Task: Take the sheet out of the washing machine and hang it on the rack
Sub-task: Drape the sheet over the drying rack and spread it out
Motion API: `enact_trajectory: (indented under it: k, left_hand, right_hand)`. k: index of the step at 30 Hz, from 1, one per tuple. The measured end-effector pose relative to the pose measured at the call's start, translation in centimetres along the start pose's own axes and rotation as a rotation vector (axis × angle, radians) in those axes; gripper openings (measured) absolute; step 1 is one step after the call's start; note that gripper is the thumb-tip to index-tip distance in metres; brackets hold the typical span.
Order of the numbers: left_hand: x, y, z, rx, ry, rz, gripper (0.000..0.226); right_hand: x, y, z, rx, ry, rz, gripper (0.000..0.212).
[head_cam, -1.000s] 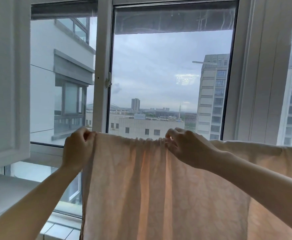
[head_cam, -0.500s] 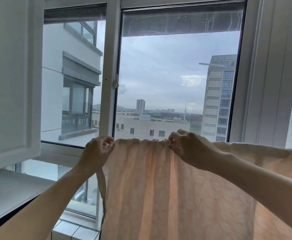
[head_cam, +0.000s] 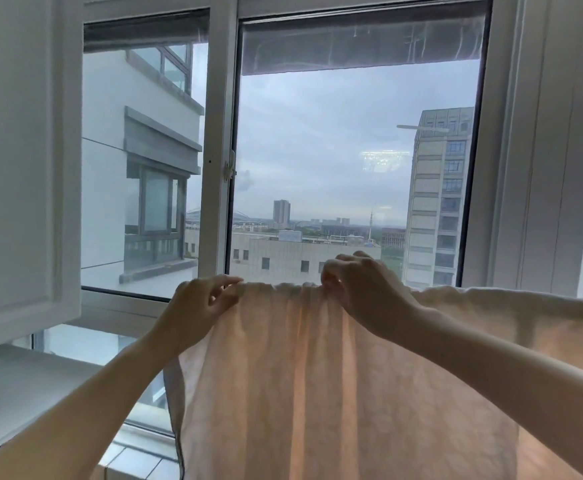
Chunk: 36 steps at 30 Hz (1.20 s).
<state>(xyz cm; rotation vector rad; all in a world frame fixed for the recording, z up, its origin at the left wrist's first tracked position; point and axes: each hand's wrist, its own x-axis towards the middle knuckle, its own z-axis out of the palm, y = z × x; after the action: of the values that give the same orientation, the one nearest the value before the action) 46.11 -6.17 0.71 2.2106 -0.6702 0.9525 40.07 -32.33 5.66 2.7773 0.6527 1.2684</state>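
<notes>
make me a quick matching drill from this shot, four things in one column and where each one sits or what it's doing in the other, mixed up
1 left hand
2 right hand
3 sheet
4 window handle

A hangs below both hands, backlit
B on the white frame, above the hands
C pinches the sheet's left top corner
D grips the bunched top edge, mid-sheet

Pairs: 1-C, 2-D, 3-A, 4-B

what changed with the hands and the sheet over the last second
The left hand slid right along the top edge of the pale peach sheet, closing toward the right hand. The right hand kept pinching the bunched edge; the sheet stayed hanging before the window.
</notes>
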Motion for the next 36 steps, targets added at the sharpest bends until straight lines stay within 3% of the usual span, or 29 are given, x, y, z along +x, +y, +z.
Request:
enact_trajectory:
  k: [5, 10, 13, 20, 26, 28, 31, 36]
  left_hand:
    - [-0.6, -2.8, -1.6, 0.044, 0.155, -0.097, 0.013]
    - [-2.5, -6.2, -4.1, 0.078, 0.278, -0.251, 0.017]
    - [-3.7, -7.9, -5.6, 0.098, 0.295, -0.294, 0.017]
    - [-5.3, -9.1, -8.2, 0.052, 0.348, -0.37, 0.017]
    - [-6.7, -9.3, -8.3, 0.061, 0.248, -0.365, 0.013]
    - [-7.4, -10.2, -8.1, 0.083, 0.113, -0.407, 0.007]
    - [-8.6, -11.5, -7.3, 0.17, -0.187, -0.472, 0.018]
    - [-7.9, -10.5, -5.3, 0.093, -0.286, -0.447, 0.022]
  right_hand:
    - [2.8, -1.3, 0.1, -0.033, 0.038, -0.008, 0.013]
    - [4.4, -3.6, 1.7, 0.066, -0.185, -0.087, 0.017]
    - [5.4, -4.3, 2.4, 0.042, -0.15, -0.105, 0.006]
    - [9.7, -7.4, 4.5, 0.051, -0.067, -0.086, 0.009]
    - [12.1, -11.2, 7.0, 0.04, 0.055, -0.2, 0.003]
    - [11.4, -12.3, 8.4, 0.027, 0.025, -0.315, 0.006]
    - [9.6, -12.3, 9.5, -0.018, -0.113, -0.5, 0.006]
    - [8.4, -9.0, 6.6, 0.116, -0.101, -0.445, 0.01]
